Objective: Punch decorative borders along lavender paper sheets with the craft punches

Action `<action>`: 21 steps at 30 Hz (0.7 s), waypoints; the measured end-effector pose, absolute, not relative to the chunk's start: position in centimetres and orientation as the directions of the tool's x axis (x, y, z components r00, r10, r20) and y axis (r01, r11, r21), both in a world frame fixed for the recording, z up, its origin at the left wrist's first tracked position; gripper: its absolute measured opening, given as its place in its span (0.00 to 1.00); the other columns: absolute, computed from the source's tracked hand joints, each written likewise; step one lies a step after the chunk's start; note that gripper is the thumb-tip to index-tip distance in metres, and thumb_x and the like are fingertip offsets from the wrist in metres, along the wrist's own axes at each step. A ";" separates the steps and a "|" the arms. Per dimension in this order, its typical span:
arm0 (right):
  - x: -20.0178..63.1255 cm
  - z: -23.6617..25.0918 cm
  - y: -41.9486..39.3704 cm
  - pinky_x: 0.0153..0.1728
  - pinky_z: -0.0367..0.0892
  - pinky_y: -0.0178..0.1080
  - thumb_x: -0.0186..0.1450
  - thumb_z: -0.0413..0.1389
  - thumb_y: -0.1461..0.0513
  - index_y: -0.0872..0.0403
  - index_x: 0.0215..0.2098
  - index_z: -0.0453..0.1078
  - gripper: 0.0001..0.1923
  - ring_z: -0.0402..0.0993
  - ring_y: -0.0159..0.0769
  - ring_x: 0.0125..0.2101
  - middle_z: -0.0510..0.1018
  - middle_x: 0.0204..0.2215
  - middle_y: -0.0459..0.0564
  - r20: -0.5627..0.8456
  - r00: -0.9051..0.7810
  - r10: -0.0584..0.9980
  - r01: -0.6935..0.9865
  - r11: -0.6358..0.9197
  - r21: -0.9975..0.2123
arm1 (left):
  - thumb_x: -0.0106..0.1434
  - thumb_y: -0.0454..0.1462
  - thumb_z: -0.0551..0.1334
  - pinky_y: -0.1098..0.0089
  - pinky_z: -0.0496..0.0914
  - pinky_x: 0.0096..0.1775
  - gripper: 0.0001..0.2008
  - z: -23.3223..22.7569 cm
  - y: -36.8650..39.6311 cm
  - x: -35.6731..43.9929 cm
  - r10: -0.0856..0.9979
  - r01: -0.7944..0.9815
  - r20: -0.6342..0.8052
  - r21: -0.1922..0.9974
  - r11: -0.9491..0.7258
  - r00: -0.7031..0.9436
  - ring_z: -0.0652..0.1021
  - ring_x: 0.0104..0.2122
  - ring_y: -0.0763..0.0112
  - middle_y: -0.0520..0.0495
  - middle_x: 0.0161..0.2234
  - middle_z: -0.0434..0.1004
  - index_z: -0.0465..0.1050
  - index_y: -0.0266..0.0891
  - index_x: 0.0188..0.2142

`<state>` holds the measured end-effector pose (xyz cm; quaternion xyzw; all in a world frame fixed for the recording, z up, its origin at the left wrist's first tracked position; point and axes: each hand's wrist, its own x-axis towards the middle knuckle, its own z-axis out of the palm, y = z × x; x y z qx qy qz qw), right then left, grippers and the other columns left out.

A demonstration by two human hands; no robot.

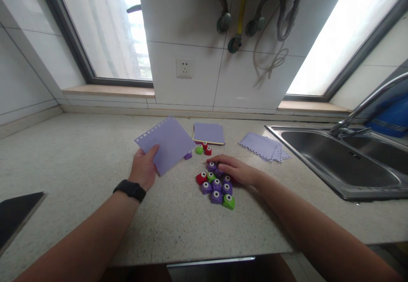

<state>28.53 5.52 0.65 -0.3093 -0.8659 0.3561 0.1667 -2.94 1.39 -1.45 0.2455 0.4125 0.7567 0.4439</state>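
Note:
My left hand pinches a sheet of purple paper by its lower left side, thumb on top. A row of punched holes runs along the paper's upper left edge, and the sheet is tilted above the counter. My right hand lies at the back of a cluster of small craft punches, its index finger and thumb around a purple craft punch. Several more purple punches, a red punch and green punches stand close together in front of it. The right hand's other fingers are mostly hidden.
Behind the punches lies a stack of purple paper, with red and green punches before it. Hole-edged sheets lie fanned out beside the steel sink. A dark flat object sits at the counter's left.

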 end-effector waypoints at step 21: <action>28.0 0.9 4.8 0.69 0.52 0.54 0.77 0.43 0.50 0.48 0.65 0.67 0.25 0.63 0.44 0.65 0.70 0.64 0.52 0.067 -0.804 0.591 0.358 0.571 -0.739 | 0.59 0.34 0.72 0.67 0.75 0.47 0.18 -1.7 1.5 -3.2 0.878 -0.461 0.016 0.847 -0.266 -0.478 0.80 0.42 0.67 0.40 0.51 0.80 0.77 0.35 0.48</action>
